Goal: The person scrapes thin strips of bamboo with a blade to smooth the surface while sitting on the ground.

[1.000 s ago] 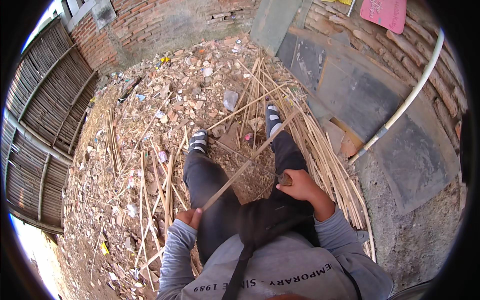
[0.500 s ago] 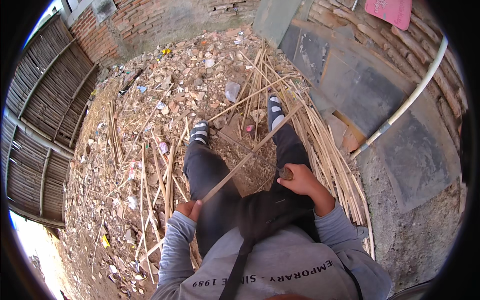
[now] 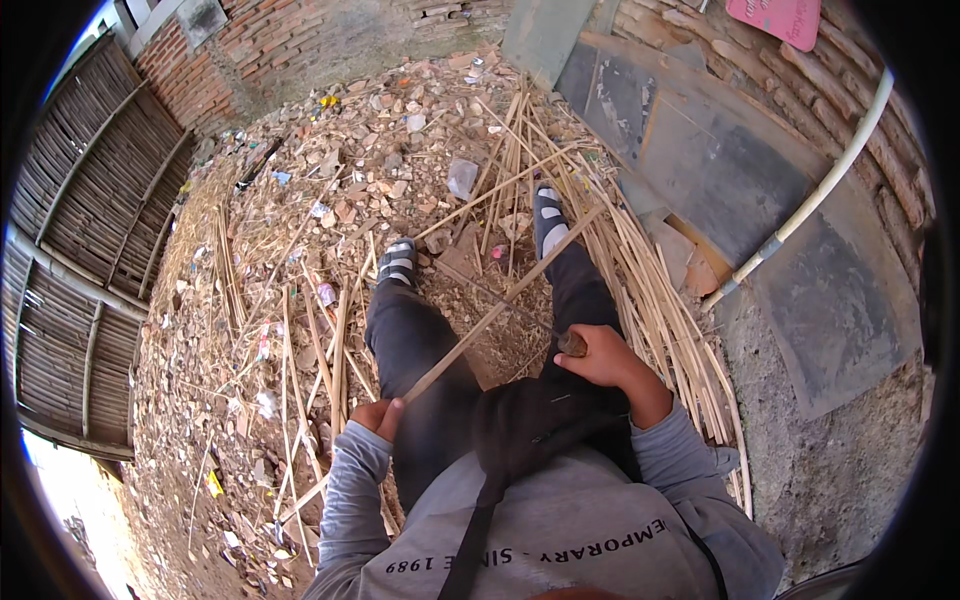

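Bamboo stick (image 3: 500, 310): my left hand (image 3: 376, 415) is gripping its near end, fingers wrapped around it; right hand (image 3: 600, 357) is clenching a wooden-handled tool (image 3: 572, 343).

A woven bamboo fence (image 3: 75, 250) curves down the nine o'clock side, and a red brick wall (image 3: 255, 45) closes the ground off at about eleven o'clock. Rubble and litter (image 3: 330, 170) cover the dirt from ten to twelve o'clock, with loose split canes (image 3: 300, 350) scattered toward the centre and a thicker bundle of canes (image 3: 660, 310) running from twelve down to four o'clock. At two to three o'clock dark flat slabs (image 3: 700, 170) lean against stacked logs, a white pipe (image 3: 820, 190) slants across them, and a pink board (image 3: 785, 18) shows at one o'clock.
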Demonstrator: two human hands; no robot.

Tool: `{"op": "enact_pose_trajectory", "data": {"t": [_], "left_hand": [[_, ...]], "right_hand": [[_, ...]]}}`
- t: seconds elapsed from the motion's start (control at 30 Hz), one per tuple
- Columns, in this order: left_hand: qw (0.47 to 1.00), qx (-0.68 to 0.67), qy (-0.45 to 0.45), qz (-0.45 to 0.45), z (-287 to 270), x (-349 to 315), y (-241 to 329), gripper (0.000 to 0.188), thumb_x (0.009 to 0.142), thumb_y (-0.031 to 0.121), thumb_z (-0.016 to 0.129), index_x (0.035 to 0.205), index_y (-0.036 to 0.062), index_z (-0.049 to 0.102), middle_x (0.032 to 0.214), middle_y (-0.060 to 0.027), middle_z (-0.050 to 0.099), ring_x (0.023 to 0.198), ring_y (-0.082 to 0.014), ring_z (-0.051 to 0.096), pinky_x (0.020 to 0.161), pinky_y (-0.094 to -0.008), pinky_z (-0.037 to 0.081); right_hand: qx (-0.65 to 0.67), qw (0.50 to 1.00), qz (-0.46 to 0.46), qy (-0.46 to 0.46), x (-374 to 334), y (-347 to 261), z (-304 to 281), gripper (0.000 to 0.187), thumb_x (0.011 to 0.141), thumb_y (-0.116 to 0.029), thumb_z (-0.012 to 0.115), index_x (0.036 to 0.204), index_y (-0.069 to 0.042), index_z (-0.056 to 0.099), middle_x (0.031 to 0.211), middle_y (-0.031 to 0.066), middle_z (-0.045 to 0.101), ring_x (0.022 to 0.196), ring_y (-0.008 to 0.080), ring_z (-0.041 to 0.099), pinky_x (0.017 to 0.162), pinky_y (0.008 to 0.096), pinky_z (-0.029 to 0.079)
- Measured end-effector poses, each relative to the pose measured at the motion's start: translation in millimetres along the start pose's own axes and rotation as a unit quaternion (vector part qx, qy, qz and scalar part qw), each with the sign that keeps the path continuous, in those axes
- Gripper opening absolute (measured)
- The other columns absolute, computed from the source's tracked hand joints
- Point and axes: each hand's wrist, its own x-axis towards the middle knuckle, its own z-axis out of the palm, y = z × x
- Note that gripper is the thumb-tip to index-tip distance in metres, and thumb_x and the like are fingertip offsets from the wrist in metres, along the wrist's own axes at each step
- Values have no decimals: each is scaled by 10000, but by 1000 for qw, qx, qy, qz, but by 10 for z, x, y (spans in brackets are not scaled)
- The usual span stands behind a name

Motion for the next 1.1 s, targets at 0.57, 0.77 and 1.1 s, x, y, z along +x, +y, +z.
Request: {"op": "enact_pose_trajectory", "data": {"t": [0.57,0.77,1.1], "left_hand": [[1000,10,3,13,3,0,79,551,1027,443,524,790,-39,649,619,-236,570,583,-372,562,614,-463,446],[1000,-2,17,5,23,-28,65,537,1020,444,546,798,-34,651,588,-201,545,553,-304,529,593,-441,430],[1000,-22,10,-7,26,-41,111,532,1029,435,539,801,-33,650,586,-140,552,566,-227,520,597,-427,437]], "right_hand": [[-75,997,17,3,-1,-131,-214,337,803,-309,779,923,-18,659,816,214,673,829,437,659,716,489,508],[-67,997,8,-23,-13,-174,-236,326,798,-308,779,924,-31,661,820,217,676,826,440,659,716,483,513],[-46,999,-12,4,-26,-123,-161,319,784,-301,791,921,-37,675,806,204,676,809,421,664,695,473,509]]}}
